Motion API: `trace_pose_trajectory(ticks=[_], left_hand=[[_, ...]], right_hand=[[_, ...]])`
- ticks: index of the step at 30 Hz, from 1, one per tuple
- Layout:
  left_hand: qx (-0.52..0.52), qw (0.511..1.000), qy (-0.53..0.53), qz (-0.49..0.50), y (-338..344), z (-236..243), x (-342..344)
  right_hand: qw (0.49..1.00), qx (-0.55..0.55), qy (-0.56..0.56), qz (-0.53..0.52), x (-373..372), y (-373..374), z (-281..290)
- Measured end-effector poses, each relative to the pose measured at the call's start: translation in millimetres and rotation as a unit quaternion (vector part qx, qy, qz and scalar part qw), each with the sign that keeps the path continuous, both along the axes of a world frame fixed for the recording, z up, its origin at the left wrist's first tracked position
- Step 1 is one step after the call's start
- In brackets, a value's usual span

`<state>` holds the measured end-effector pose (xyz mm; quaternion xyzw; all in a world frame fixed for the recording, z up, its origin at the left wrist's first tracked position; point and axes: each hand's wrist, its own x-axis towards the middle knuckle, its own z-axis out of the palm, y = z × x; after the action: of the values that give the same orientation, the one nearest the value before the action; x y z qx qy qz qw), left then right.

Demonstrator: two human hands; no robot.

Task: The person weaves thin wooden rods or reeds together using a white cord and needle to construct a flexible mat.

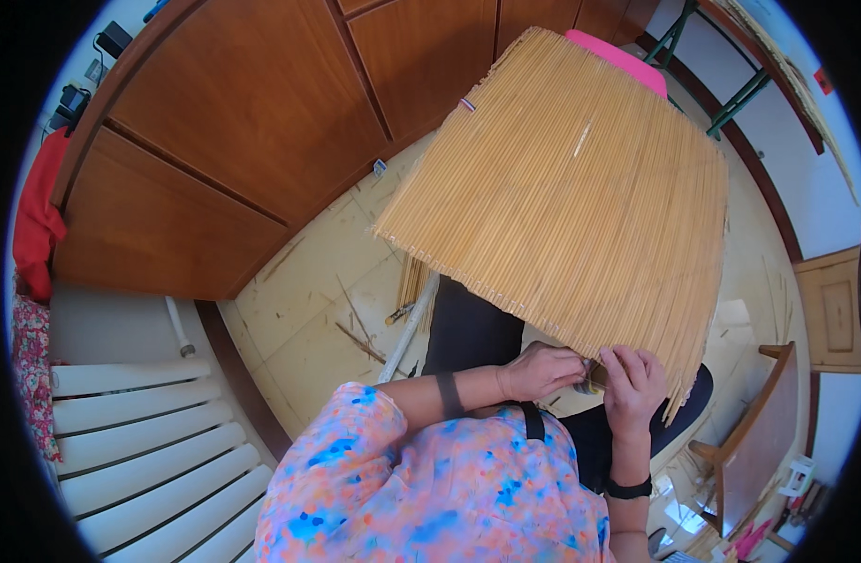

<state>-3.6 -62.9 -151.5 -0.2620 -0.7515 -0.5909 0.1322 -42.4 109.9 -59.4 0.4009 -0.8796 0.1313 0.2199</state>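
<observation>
A large mat of thin, straw-coloured stalks (562, 188) laid side by side slopes away from me over my knees. Both hands are at its near edge, close together. My left hand (541, 372) is closed, its fingertips pinched at the edge; what they hold is too small to make out. My right hand (631, 385) has its fingers bent over the same edge, gripping the mat. Between and just under the hands shows a small dark, yellowish thing (592, 383), partly hidden. Loose stalk ends stick out at the mat's near right corner.
A pink rounded thing (618, 64) shows behind the mat's far edge. Bundled stalks (413, 281) and a pale pole (413, 324) lie by my left leg. Wooden cabinets (252, 84) stand ahead, a white radiator (149, 432) at left, a tipped wooden stool (754, 450) at right.
</observation>
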Motion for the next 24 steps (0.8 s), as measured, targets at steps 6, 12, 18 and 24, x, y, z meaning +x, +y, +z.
trace_pose_trajectory(ticks=[6,12,18,24], left_hand=[[-0.043,0.996,0.070,0.031,-6,25,-2],[-0.060,0.975,0.168,0.133,-24,51,5],[-0.179,0.957,0.148,0.171,-43,104,-4],[-0.128,0.960,0.148,0.199,-57,148,-15]], right_hand=[[0.997,-0.031,0.031,-0.067,1,12,-2],[0.990,-0.049,0.133,-0.012,-11,3,23],[0.977,-0.016,0.210,0.016,-35,7,78],[0.960,-0.034,0.273,0.043,-59,-5,138]])
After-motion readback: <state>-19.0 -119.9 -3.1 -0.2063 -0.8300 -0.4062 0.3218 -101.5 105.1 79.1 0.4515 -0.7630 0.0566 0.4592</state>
